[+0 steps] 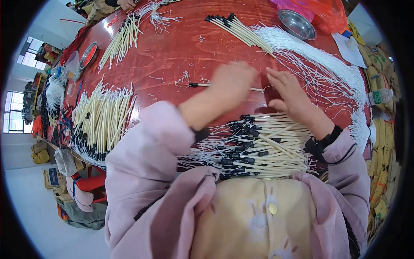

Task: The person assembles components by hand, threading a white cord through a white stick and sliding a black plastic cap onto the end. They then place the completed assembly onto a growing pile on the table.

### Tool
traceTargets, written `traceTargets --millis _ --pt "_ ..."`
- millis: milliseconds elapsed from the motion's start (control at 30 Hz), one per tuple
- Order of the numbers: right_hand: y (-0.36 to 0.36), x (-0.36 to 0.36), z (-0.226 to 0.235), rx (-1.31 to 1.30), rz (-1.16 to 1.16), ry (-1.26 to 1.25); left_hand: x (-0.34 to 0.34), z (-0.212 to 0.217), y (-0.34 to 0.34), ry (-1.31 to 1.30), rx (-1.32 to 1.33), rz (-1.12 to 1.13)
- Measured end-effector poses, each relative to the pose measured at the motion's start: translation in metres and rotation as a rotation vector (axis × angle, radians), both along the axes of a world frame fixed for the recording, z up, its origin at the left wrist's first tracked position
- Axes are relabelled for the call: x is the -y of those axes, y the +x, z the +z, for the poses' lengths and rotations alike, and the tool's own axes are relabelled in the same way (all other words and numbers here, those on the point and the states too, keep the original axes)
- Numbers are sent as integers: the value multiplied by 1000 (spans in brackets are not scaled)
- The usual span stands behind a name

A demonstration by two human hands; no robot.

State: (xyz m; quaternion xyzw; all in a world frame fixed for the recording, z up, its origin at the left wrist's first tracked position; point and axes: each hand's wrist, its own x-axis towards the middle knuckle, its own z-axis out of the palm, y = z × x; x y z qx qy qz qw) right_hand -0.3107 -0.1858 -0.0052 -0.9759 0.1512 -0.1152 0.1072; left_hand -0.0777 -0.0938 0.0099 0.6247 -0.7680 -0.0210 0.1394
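Observation:
My left hand (233,84) is smeared by motion above the middle of the table; its fingers cannot be made out. Beneath it lies a single cream-coloured stick (257,90) with a black end, partly hidden by the hand. My right hand (294,93) is just right of the stick, thumb and fingers apart, with nothing seen in it. Directly below both hands, close to my body, is a heap of cream sticks (284,149) with black ends and thin white strings. To the right spreads a long bundle of white strings (319,54).
More cream sticks stand in piles at the left (103,118) and far left (123,41), with another black-ended bundle (241,32) at the far side. Metal bowls (297,24) sit near the edges. String scraps (183,78) dot the red table (172,47). Another person's hand (126,4) shows at the far edge.

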Motion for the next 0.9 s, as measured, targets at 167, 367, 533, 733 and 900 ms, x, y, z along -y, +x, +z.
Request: traceTargets --millis 167,367,533,733,900 --pt "15 5 12 25 -4 44 -53 19 108 -241 -236 283" --pt "43 -4 -4 -1 62 -59 -91 1 100 -60 -354 397" --pt "61 2 -10 9 68 -221 -81 -23 109 -82 -156 227" --pt "50 11 7 4 105 -278 -93 16 142 -334 -91 429" --pt "28 15 94 332 188 -115 -179 52 247 -470 34 760"
